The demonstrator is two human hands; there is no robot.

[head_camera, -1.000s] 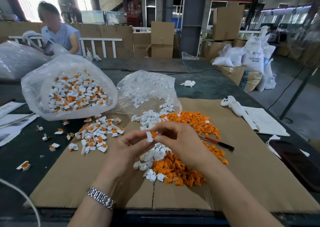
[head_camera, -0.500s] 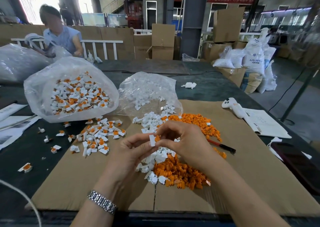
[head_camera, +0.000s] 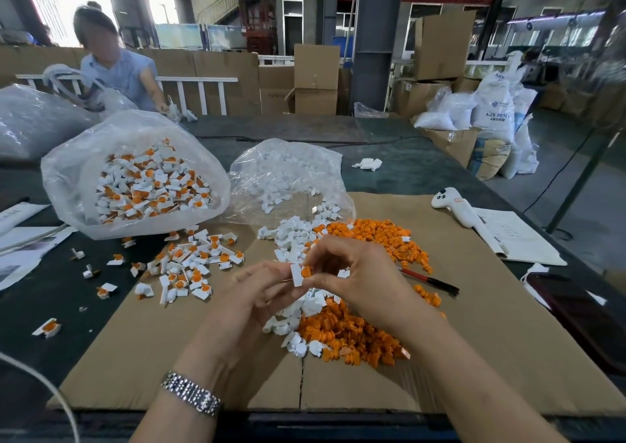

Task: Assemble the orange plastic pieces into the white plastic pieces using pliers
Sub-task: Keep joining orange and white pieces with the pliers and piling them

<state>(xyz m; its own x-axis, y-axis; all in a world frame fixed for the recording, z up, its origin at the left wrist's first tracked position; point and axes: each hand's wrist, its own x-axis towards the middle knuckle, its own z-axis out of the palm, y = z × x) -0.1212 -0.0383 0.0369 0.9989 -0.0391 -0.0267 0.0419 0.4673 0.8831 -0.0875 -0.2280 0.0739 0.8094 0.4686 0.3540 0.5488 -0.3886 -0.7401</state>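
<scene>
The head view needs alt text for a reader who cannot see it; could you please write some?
Over a cardboard sheet, the left hand holds a white piece while the right hand presses an orange piece into it. Loose white and orange pieces lie beneath; pliers rest unused at right.

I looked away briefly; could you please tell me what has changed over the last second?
Little changed: the left hand holds the small white plastic piece, the right hand presses the small orange plastic piece in. The red-handled pliers lie untouched as before.
</scene>
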